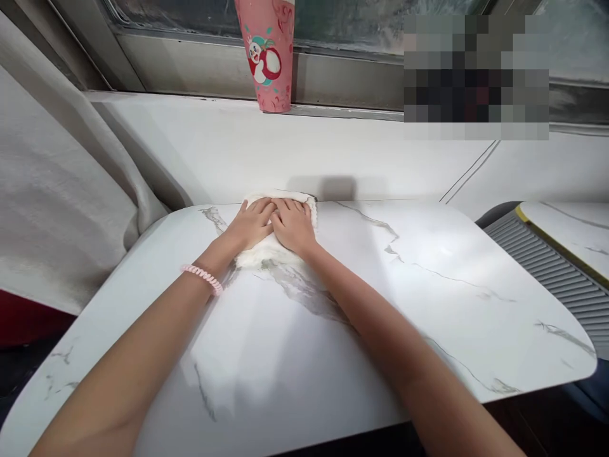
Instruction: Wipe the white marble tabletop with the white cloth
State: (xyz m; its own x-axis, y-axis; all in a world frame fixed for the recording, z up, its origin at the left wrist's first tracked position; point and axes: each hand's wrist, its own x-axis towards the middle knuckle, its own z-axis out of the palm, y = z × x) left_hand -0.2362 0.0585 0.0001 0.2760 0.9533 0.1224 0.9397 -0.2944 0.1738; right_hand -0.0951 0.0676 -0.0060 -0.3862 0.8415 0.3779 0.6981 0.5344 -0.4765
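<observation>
Far left: a pale curtain (61,158) hung in folds down to the left edge of the white table (428,241). Below its hem, a patch of red material (28,320) showed, too little of it to identify. Table top had grey marbled veining and rounded corners.

Left forearm came in from the near left, a pink coiled band (203,278) round the wrist. Left hand (250,225) lay palm down, fingers extended, pressed flat and not curled round anything. Under it, a white cloth (259,254) was spread at the far edge of the table, left of the middle, its far side up against the white wall (190,139).

Farther off, above the cloth, a pink cup (273,70) with a cartoon print stood on the window ledge (352,114); its top was out of view.

Right hand (292,225) rested on the same cloth just right of the left, the two touching at the fingers; also open and flat, gripping nothing. Right forearm ran back to the near right.

Far right: a pixelated patch hid part of the window (352,25). Below, a ribbed grey panel (547,260) adjoined a second marbled surface (571,219) with a yellow edge.
</observation>
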